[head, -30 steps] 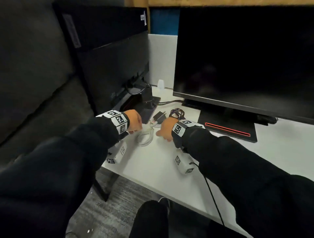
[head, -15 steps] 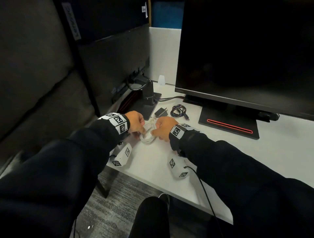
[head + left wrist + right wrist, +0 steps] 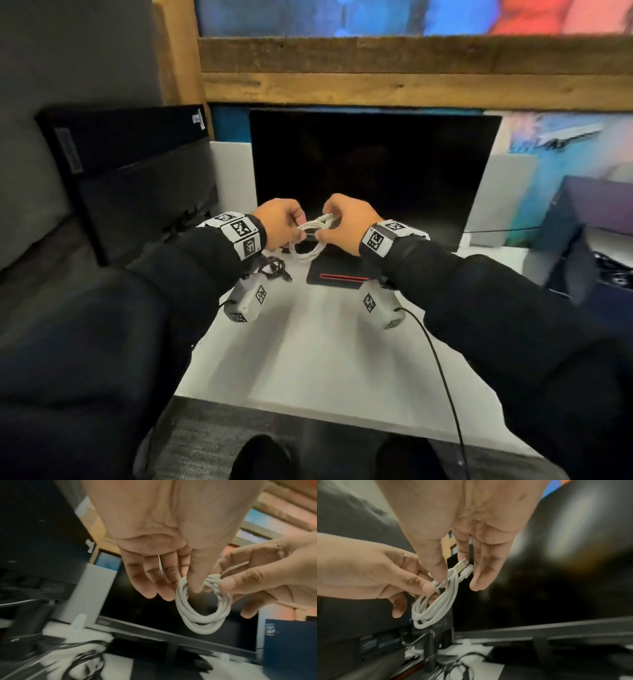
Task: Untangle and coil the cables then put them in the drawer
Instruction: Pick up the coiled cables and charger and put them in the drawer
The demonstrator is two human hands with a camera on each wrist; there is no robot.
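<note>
White cable (image 3: 310, 240) lifted off desk (image 3: 325, 359) since earlier frame, now being held in air before monitor (image 3: 373, 171). Coil being pinched by left hand (image 3: 282, 222), thumb and forefinger closed on loops, and by right hand (image 3: 346, 222), fingers curled round connector ends. Black cable (image 3: 274, 267) lying near desk's far left edge.

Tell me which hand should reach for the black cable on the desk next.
Left, probably. The tangled black cable lies on the white desk just below the left hand; the right hand, farther from it, already pinches the coiled white cable and could keep it.
</note>
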